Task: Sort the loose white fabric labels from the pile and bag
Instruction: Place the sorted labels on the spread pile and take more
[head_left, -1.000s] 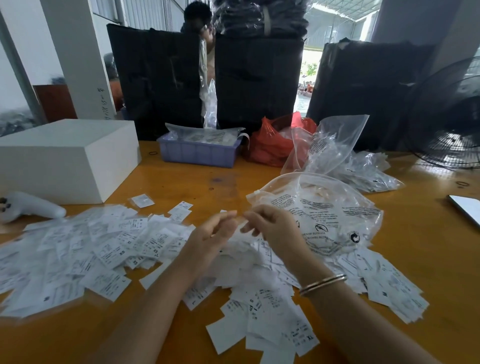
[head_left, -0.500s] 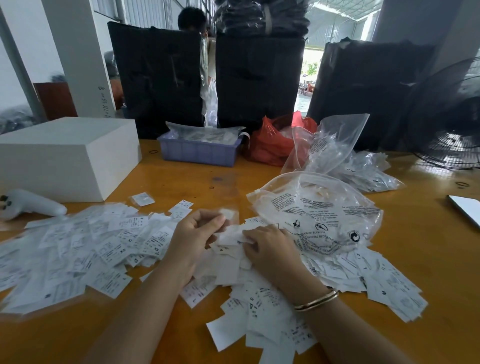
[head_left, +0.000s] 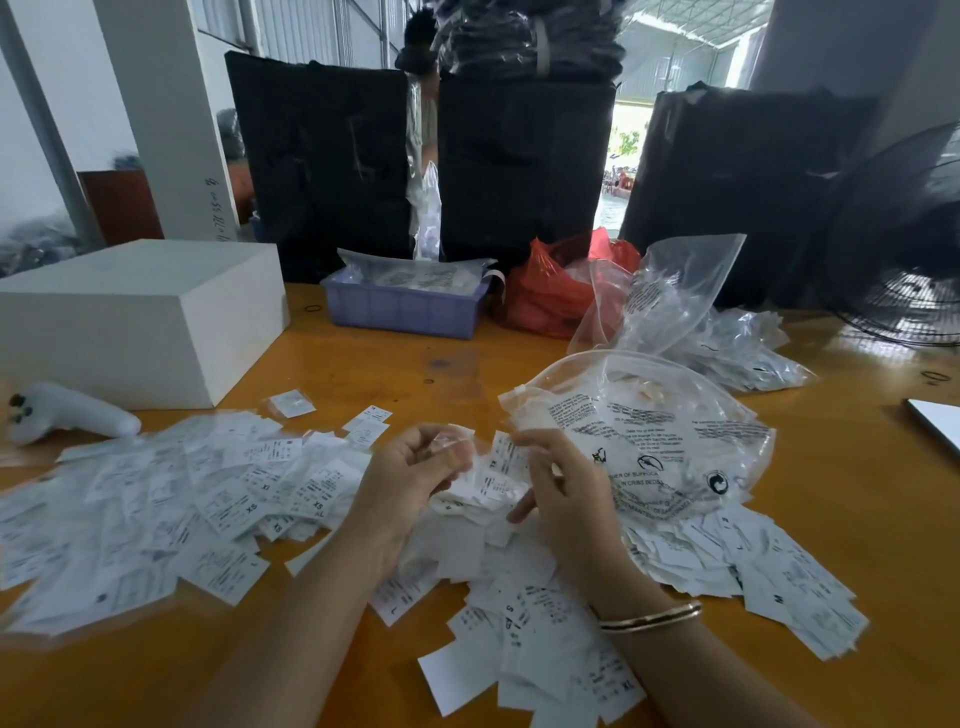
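Our left hand (head_left: 410, 470) curls its fingers round a few white labels, raised just above the label pile (head_left: 156, 499); our right hand (head_left: 558, 483) pinches another label (head_left: 506, 452) beside it, a bangle (head_left: 649, 618) at the wrist. Labels spread left, centre and right over the yellow table (head_left: 857, 467). The printed clear bag (head_left: 649, 441) lies just right of our right hand, resting on labels, some pale items visible inside. Behind stand a white box (head_left: 135, 317), a lilac tray (head_left: 405, 312) holding clear packets, a red bag (head_left: 550, 291) and further clear bags (head_left: 675, 296); a white controller (head_left: 67, 415) lies far left. Half a second earlier both hands pressed lower into the pile; now they are lifted.
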